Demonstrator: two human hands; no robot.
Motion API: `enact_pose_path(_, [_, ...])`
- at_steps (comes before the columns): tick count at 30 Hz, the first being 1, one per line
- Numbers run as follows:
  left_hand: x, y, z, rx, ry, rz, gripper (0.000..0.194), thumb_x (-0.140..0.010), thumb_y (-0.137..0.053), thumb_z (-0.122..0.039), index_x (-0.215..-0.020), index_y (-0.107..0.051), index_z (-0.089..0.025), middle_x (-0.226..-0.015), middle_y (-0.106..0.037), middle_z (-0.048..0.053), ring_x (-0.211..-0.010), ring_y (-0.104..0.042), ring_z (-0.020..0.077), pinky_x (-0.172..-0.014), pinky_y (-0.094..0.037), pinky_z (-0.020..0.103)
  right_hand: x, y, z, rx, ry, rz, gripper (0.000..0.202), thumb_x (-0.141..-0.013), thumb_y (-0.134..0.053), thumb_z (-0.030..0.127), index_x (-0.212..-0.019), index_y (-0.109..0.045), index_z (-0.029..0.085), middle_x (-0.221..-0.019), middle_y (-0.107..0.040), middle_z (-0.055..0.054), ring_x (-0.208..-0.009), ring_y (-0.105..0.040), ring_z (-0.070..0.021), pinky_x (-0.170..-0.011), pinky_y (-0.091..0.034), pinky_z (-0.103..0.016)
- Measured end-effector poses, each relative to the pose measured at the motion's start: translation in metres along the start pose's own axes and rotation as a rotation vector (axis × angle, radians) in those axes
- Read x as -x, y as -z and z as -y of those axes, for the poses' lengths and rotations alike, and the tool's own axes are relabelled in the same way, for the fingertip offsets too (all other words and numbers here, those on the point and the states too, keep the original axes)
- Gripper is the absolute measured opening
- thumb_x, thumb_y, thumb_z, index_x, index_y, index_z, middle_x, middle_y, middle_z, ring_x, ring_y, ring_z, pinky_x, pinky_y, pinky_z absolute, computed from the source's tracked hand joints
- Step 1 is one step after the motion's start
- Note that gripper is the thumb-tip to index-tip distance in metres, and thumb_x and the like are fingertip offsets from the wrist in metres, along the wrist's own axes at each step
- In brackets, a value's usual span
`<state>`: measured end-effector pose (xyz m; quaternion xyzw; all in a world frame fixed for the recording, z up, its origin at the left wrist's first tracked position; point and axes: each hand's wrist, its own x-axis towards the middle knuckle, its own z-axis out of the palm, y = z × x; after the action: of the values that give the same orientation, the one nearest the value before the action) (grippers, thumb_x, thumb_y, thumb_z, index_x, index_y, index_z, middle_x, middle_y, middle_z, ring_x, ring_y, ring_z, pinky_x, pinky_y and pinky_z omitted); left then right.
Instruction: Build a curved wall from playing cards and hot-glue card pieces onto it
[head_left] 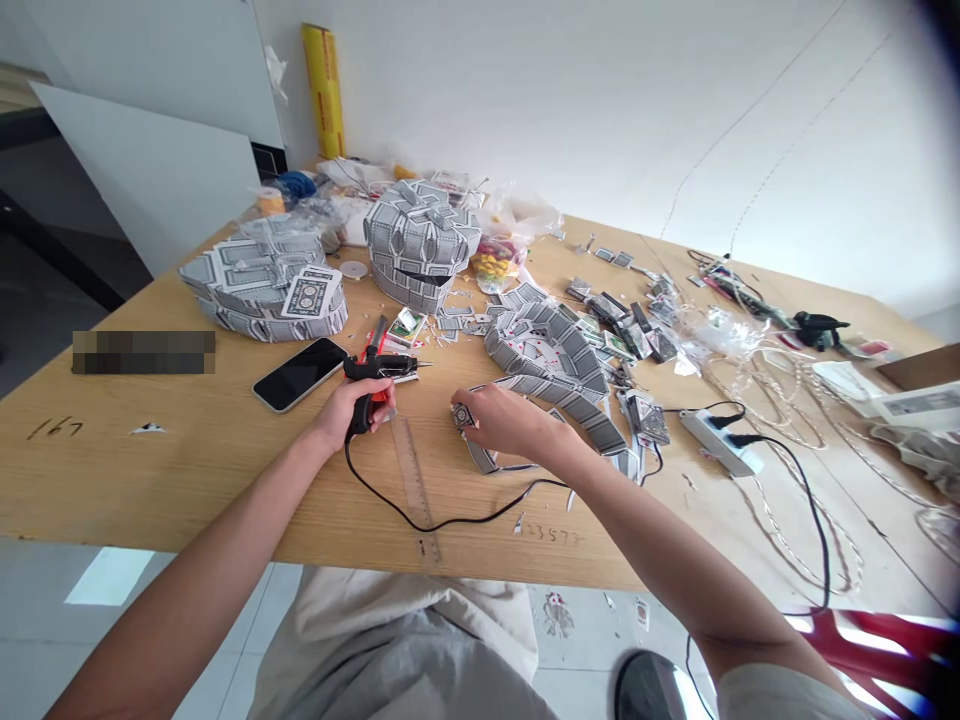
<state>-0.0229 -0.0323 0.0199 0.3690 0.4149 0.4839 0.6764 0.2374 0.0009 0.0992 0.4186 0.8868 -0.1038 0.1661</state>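
My left hand (352, 410) is closed around the handle of a black hot glue gun (365, 372), its nozzle pointing right. A black cord runs from the gun across the table. My right hand (499, 418) grips the left end of a curved strip of folded playing cards (480, 455); the fingertips are partly hidden. Behind that strip sits an open box made of folded cards (544, 350), with loose cards inside. A clear ruler (411, 470) lies on the table between my hands. Left of the glue gun is a phone (300, 374), screen up.
Two lidded card boxes, one heart-shaped (262, 285) and one taller (420, 240), stand at the back. Folded cards (626, 325) and scraps lie right of them. A power strip (721, 442) with plugs and twisted rope (795, 390) occupy the right. A yellow roll (324, 90) stands by the wall.
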Motion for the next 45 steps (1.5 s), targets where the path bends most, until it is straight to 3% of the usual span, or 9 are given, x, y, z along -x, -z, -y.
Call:
enact_pose_path(8, [0.0, -0.001, 0.0, 0.011, -0.003, 0.012, 0.036, -0.075, -0.078, -0.048, -0.072, -0.066, -0.015, -0.063, -0.059, 0.002, -0.046, -0.047, 0.0095, -0.038, -0.038, 0.022, -0.002, -0.005, 0.006, 0.024, -0.026, -0.035, 0.035, -0.091, -0.068, 0.014, -0.126, -0.069, 0.013, -0.109, -0.08, -0.017, -0.096, -0.078, -0.0296, -0.074, -0.051, -0.032])
enact_pose_path(24, [-0.001, 0.002, 0.003, 0.043, -0.005, -0.006, 0.033, -0.078, -0.077, -0.046, -0.073, -0.069, -0.014, -0.063, -0.061, 0.004, -0.046, -0.048, 0.0104, -0.041, -0.036, 0.024, 0.024, 0.011, -0.007, -0.184, 0.039, -0.161, 0.042, -0.085, -0.068, 0.014, -0.126, -0.075, 0.014, -0.075, -0.07, -0.003, -0.07, -0.062, -0.019, -0.069, -0.04, -0.029])
enact_pose_path(30, [-0.001, 0.001, 0.002, 0.037, -0.004, 0.018, 0.034, -0.079, -0.075, -0.046, -0.07, -0.069, -0.014, -0.053, -0.054, 0.002, -0.045, -0.047, 0.0107, -0.042, -0.034, 0.023, 0.033, 0.017, -0.012, -0.238, 0.049, -0.193, 0.037, -0.088, -0.069, 0.022, -0.124, -0.076, 0.019, -0.073, -0.069, 0.0, -0.067, -0.063, -0.0177, -0.067, -0.043, -0.028])
enact_pose_path(45, [-0.001, 0.001, 0.001, 0.044, -0.023, 0.011, 0.034, -0.076, -0.076, -0.046, -0.069, -0.069, -0.013, -0.054, -0.055, 0.002, -0.044, -0.047, 0.0104, -0.042, -0.035, 0.024, 0.041, 0.024, -0.026, -0.381, 0.064, -0.258, 0.034, -0.083, -0.069, 0.024, -0.117, -0.076, 0.022, -0.07, -0.068, 0.003, -0.062, -0.062, -0.0147, -0.066, -0.047, -0.027])
